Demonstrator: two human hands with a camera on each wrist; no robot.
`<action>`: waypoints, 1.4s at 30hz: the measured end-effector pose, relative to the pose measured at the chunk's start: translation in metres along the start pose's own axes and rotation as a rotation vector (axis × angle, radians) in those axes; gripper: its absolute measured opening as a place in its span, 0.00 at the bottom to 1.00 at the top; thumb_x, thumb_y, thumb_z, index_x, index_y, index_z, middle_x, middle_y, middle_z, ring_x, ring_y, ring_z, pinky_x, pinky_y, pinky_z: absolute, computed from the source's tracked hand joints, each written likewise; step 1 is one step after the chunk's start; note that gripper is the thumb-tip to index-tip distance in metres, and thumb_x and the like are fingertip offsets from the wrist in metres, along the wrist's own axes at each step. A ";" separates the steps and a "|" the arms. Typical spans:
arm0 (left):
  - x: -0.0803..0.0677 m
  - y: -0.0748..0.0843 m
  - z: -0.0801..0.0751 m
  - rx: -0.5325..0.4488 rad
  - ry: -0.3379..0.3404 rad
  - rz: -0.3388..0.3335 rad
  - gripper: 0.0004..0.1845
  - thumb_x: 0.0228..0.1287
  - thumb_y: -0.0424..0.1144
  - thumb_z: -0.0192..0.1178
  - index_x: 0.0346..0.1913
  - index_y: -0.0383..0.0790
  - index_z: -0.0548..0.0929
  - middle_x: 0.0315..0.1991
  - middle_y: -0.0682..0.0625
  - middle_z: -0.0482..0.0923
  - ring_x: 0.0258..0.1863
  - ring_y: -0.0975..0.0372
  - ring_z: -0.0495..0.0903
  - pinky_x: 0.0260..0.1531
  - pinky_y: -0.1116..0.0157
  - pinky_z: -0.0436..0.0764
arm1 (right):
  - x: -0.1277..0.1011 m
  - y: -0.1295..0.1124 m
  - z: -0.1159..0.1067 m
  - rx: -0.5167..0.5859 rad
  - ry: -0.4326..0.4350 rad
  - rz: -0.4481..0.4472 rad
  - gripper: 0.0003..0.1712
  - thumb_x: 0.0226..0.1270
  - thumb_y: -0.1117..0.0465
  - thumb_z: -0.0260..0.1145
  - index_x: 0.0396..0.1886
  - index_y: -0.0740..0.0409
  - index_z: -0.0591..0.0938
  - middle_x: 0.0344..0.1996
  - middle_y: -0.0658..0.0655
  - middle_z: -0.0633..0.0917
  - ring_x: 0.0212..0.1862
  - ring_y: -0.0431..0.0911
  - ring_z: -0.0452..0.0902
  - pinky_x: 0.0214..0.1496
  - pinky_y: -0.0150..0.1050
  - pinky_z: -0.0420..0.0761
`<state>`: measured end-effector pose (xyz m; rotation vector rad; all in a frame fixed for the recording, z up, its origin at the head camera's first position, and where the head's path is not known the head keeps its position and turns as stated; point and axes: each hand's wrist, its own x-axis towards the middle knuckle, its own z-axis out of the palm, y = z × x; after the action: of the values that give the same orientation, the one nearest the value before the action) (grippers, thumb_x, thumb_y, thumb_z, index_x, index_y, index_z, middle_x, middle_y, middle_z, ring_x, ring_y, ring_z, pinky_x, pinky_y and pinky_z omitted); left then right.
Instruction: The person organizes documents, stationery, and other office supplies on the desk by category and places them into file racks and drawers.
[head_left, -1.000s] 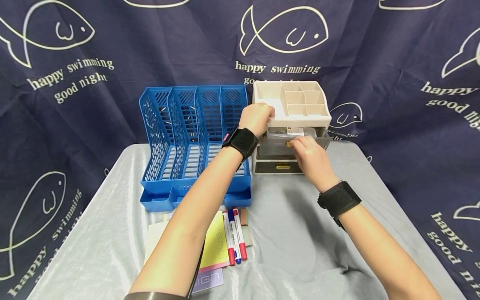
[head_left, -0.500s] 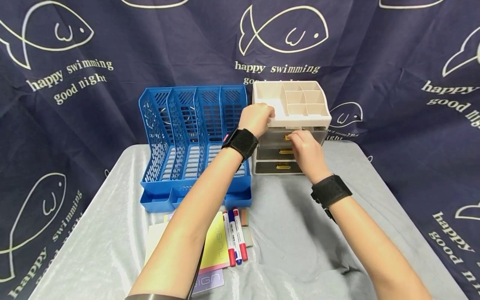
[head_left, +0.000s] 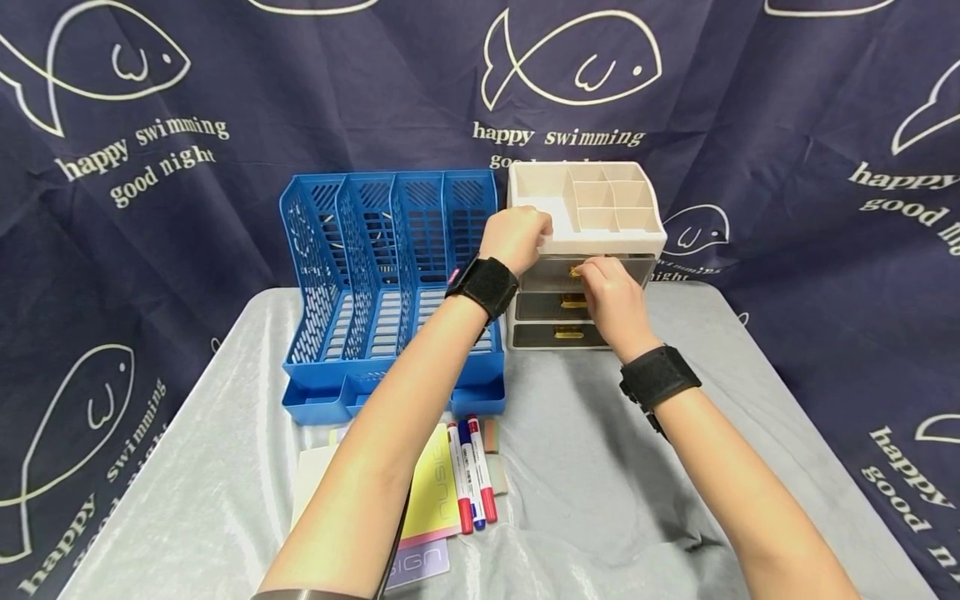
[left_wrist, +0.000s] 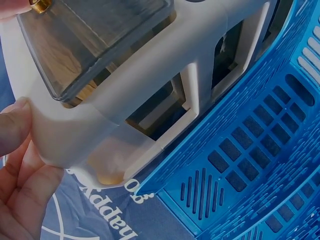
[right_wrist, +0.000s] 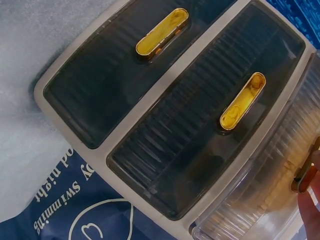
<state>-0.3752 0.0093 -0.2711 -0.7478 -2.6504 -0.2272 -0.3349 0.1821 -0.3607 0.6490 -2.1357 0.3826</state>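
Cream plastic drawer organizer (head_left: 587, 218) at the back of the table (head_left: 600, 467), just right of the blue file rack (head_left: 390, 283) and touching or nearly touching it. Smooth moulded shell, open square compartments on top, three smoky translucent drawers stacked in front, each with an oblong glossy gold handle. Top drawer (head_left: 558, 271) pushed in, ribbed and clearer than the two dark ones below.

Left hand (head_left: 516, 235) curled over the organizer's front-left top corner, thumb pressed against the cream wall in the left wrist view, fingers wrapped over the rim. Right hand (head_left: 613, 298) at the top drawer's gold handle (head_left: 575, 272), fingertips bent round it in a pinch; only a fingertip edge at that handle in the right wrist view. Black fabric straps on both wrists.

File rack of perforated blue plastic, four upright slotted dividers, low tray along its front. Near the front edge, under the left forearm: yellow and pink sticky pads (head_left: 437, 487), three slim markers (head_left: 472, 475) with red and blue caps lying side by side. Table cover of pale grey, slightly shiny, wrinkled cloth. Dark navy fabric backdrop (head_left: 150, 167) with white fish outlines and lettering.
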 end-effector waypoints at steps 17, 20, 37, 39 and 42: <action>-0.001 -0.002 0.002 0.019 -0.019 0.000 0.10 0.60 0.30 0.57 0.40 0.45 0.86 0.39 0.51 0.84 0.39 0.60 0.81 0.42 0.61 0.78 | -0.004 -0.004 -0.012 0.066 -0.066 0.023 0.11 0.56 0.71 0.66 0.41 0.66 0.81 0.37 0.62 0.83 0.42 0.57 0.76 0.46 0.49 0.76; -0.001 -0.002 0.001 0.025 -0.022 0.001 0.10 0.61 0.30 0.57 0.41 0.45 0.86 0.40 0.51 0.84 0.40 0.60 0.81 0.42 0.61 0.78 | -0.011 -0.008 -0.014 0.066 -0.064 0.015 0.11 0.56 0.71 0.66 0.40 0.66 0.81 0.36 0.61 0.83 0.41 0.57 0.76 0.44 0.50 0.76; 0.000 0.000 0.002 0.016 -0.022 -0.004 0.11 0.61 0.31 0.58 0.42 0.45 0.86 0.42 0.51 0.83 0.41 0.60 0.81 0.43 0.62 0.78 | -0.042 -0.002 0.010 0.030 -0.133 0.068 0.09 0.56 0.72 0.66 0.38 0.65 0.81 0.35 0.59 0.82 0.41 0.55 0.75 0.41 0.48 0.77; 0.000 0.000 0.001 0.016 -0.020 -0.005 0.10 0.61 0.30 0.58 0.42 0.45 0.86 0.41 0.51 0.83 0.41 0.60 0.81 0.43 0.62 0.78 | -0.042 -0.001 0.012 0.019 -0.145 0.067 0.09 0.57 0.72 0.66 0.39 0.65 0.81 0.35 0.60 0.82 0.41 0.55 0.75 0.42 0.47 0.77; 0.000 0.001 0.000 0.016 -0.014 -0.005 0.10 0.61 0.30 0.58 0.42 0.45 0.86 0.41 0.51 0.83 0.41 0.60 0.81 0.43 0.62 0.78 | -0.044 0.001 0.015 -0.006 -0.142 0.046 0.08 0.58 0.72 0.65 0.38 0.66 0.81 0.36 0.61 0.81 0.42 0.56 0.76 0.43 0.48 0.77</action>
<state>-0.3743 0.0103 -0.2709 -0.7405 -2.6647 -0.2019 -0.3233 0.1897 -0.4054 0.6412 -2.2894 0.3644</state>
